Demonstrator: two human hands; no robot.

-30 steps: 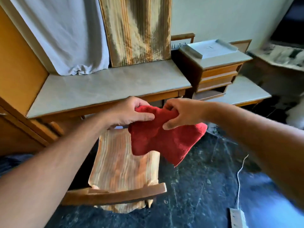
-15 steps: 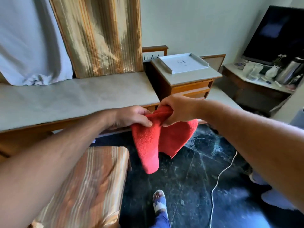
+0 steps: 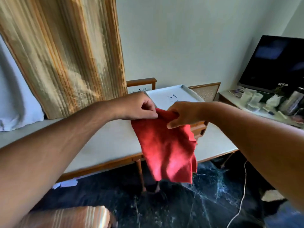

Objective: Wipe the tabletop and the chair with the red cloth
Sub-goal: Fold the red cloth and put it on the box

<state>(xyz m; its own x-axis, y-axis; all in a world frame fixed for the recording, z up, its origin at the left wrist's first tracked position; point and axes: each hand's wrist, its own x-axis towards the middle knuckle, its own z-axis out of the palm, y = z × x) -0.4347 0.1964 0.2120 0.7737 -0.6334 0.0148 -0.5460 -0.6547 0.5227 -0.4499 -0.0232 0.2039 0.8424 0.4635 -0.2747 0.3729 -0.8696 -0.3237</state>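
Observation:
The red cloth (image 3: 167, 148) hangs in the air in front of me, over the near edge of the pale tabletop (image 3: 111, 142). My left hand (image 3: 136, 106) pinches its top left corner. My right hand (image 3: 182, 113) grips the bunched top edge just to the right. The cloth falls open below both hands, down past the wooden table edge. Only a corner of the chair's striped cushion (image 3: 79, 217) shows, at the bottom left.
A striped curtain (image 3: 65, 55) and a white sheet (image 3: 11, 99) hang behind the table. A white tray (image 3: 172, 96) lies on a small drawer unit. A TV (image 3: 276, 63) and cups stand at the right. A white cable (image 3: 241, 199) runs over the dark floor.
The view has lifted and turned right, so the chair has dropped to the bottom edge. Both hands have risen with the cloth, which now hangs spread flatter and lower.

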